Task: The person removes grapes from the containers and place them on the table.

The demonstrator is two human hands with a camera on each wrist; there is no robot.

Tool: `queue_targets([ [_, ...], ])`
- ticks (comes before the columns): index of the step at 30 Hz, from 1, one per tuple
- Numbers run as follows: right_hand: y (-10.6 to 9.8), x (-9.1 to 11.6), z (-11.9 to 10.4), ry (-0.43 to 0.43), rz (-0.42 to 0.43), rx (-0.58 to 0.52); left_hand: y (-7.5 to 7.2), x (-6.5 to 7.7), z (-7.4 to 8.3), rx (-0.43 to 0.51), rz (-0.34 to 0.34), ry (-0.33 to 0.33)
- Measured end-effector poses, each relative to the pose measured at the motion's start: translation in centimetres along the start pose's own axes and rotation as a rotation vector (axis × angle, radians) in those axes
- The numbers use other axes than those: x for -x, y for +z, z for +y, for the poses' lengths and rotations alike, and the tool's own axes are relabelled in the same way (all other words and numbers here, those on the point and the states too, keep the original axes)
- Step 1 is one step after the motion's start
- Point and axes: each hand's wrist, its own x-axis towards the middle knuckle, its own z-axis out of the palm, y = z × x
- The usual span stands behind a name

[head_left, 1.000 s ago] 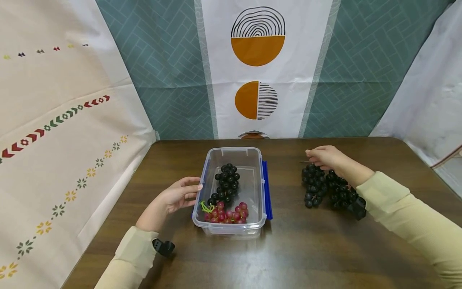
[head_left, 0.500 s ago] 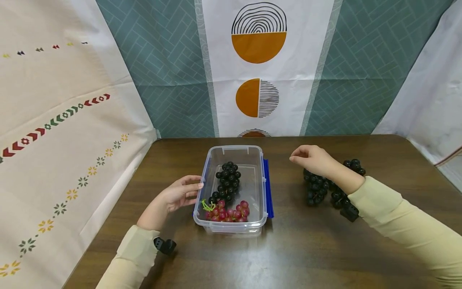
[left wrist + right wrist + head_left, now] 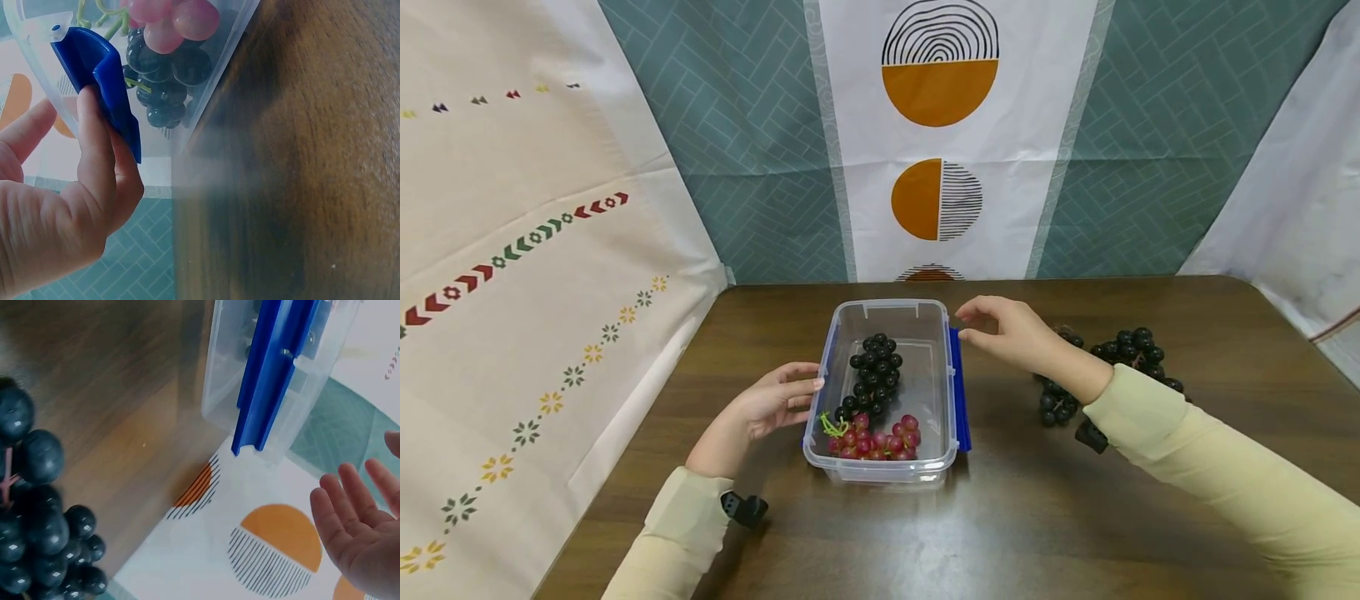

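In the head view a clear plastic container (image 3: pixel 925 375) with blue side latches stands on the table. Inside it lie a bunch of black grapes (image 3: pixel 877 375) and, nearer me, a bunch of red grapes (image 3: pixel 880 446) with a green stem. My left hand (image 3: pixel 778 402) touches the container's left side; in the left wrist view its fingers rest against a blue latch (image 3: pixel 103 81). Beside the right rim, above the other blue latch (image 3: pixel 269 381), my right hand (image 3: pixel 1011 333) hovers with fingers spread and nothing in them.
More black grapes (image 3: pixel 1138 346) lie on the table to the right, partly hidden by my right forearm. The wooden table (image 3: pixel 1000 517) ends at a patterned cloth backdrop (image 3: pixel 775 167); a cream cloth (image 3: pixel 550 333) hangs along the left.
My right hand has moved left, away from the black grapes on the table and over to the container's right rim. The left hand stays at the container's left side.
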Motion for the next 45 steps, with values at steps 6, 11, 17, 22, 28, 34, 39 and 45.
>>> queue_targets([
  [6, 1.1, -0.9, -0.6, -0.109, -0.046, 0.07, 0.0, 0.0, -0.1, 0.003, -0.011, 0.008],
  [11, 1.8, -1.6, -0.9, -0.199, -0.1, 0.143, -0.1, -0.1, 0.0, -0.005, -0.01, 0.011],
  [17, 2.5, -2.3, -1.2, -0.327, -0.188, 0.101, -0.2, -0.2, 0.0, 0.002, -0.009, 0.007],
  [22, 3.1, -2.8, -1.6, -0.396, -0.242, 0.107, -0.2, -0.2, 0.0, 0.006, -0.005, 0.009],
  [28, 4.0, -3.1, -2.3, -0.434, -0.308, 0.185, -0.1, -0.2, -0.1, 0.008, -0.002, 0.003],
  [34, 4.8, -3.4, -2.9, -0.504, -0.333, 0.292, 0.1, -0.1, -0.1, 0.004, 0.003, 0.001],
  [39, 5.5, -3.7, -3.0, -0.598, -0.335, 0.353, 0.1, -0.1, 0.0, 0.002, -0.001, 0.006],
  [45, 6.4, -3.9, -3.1, -0.61, -0.366, 0.372, 0.2, -0.2, 0.0, 0.018, -0.004, 0.01],
])
